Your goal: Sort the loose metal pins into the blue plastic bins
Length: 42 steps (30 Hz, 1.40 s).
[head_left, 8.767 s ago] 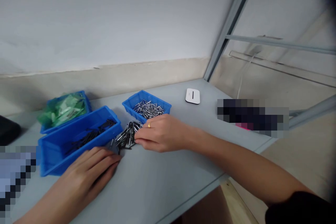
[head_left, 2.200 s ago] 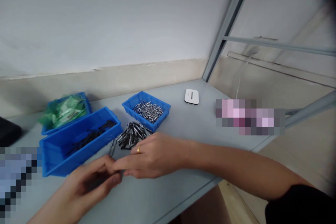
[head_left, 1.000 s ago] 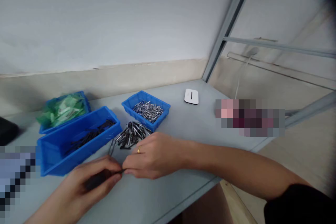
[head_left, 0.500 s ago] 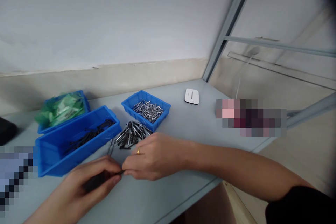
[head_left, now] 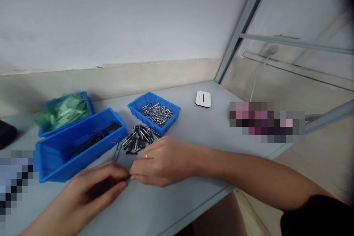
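My left hand point(head_left: 101, 182) pinches a small dark piece point(head_left: 127, 177) between thumb and fingertips. At its other end the fingers of my right hand point(head_left: 157, 164), which wears a ring, are closed on the same piece. Most of it is covered by my fingers. Two thin metal prongs point(head_left: 117, 152) show just behind the left fingers; whether that hand touches them I cannot tell. Beyond my right fingers lies a loose pile of slim black-and-silver pieces point(head_left: 139, 138). A small blue bin point(head_left: 168, 127) behind the pile holds many short silver pins point(head_left: 157, 113).
Left of the pile stands a long blue bin point(head_left: 49, 164) with black parts point(head_left: 95, 140) in it. Behind that, another blue bin point(head_left: 87, 103) contains green plastic bags point(head_left: 66, 110). A white square device point(head_left: 203, 99) lies further right, near a metal frame post point(head_left: 235, 40).
The view has shifted slightly. Both hands stay together on the small dark piece, with hardly any movement of the fingers.
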### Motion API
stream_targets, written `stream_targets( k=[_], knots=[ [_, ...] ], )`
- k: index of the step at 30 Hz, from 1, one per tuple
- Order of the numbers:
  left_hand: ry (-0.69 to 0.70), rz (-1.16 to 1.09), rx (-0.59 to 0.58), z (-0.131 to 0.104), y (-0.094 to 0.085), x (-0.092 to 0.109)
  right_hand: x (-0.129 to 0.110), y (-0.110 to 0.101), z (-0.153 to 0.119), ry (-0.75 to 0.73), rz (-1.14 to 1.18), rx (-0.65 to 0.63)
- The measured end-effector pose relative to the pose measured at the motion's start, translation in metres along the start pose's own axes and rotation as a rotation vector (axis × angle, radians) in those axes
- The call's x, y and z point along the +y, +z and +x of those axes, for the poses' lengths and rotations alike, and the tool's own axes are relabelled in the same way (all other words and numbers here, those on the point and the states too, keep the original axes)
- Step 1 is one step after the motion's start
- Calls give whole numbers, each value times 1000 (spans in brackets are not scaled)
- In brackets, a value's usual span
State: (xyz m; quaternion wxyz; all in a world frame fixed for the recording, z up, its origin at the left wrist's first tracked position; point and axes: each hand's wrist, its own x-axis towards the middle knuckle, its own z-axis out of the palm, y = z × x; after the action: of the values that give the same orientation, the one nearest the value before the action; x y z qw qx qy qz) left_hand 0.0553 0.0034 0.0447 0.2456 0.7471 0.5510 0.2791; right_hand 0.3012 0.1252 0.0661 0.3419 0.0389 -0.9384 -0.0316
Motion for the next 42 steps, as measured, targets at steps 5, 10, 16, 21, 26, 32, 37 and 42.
stream_targets(
  k=[5, 10, 16, 21, 26, 32, 37, 42],
  knots=[
    [1, -22, 3, 0, 1, 8, 0, -1, 0, 11, 15, 17],
    [-25, -10, 2, -2, 0, 9, 0, -1, 0, 5, 24, -10],
    [3, 12, -38, -1, -3, 5, 1, -3, 2, 20, 45, -108],
    [-1, -18, -32, 1, -1, 10, 1, -4, 4, 26, 63, -183],
    [-21, -35, -11, 1, -1, 13, 0, -4, 2, 32, 51, -153],
    [-17, -23, -7, 0, 0, 13, 2, -5, 2, 33, 55, -185],
    [-3, -33, -22, 1, -1, 12, 0, -7, 3, 41, 58, -203],
    [-59, -1, 32, 0, 1, 14, 1, -5, 3, 25, 43, -167]
  ],
)
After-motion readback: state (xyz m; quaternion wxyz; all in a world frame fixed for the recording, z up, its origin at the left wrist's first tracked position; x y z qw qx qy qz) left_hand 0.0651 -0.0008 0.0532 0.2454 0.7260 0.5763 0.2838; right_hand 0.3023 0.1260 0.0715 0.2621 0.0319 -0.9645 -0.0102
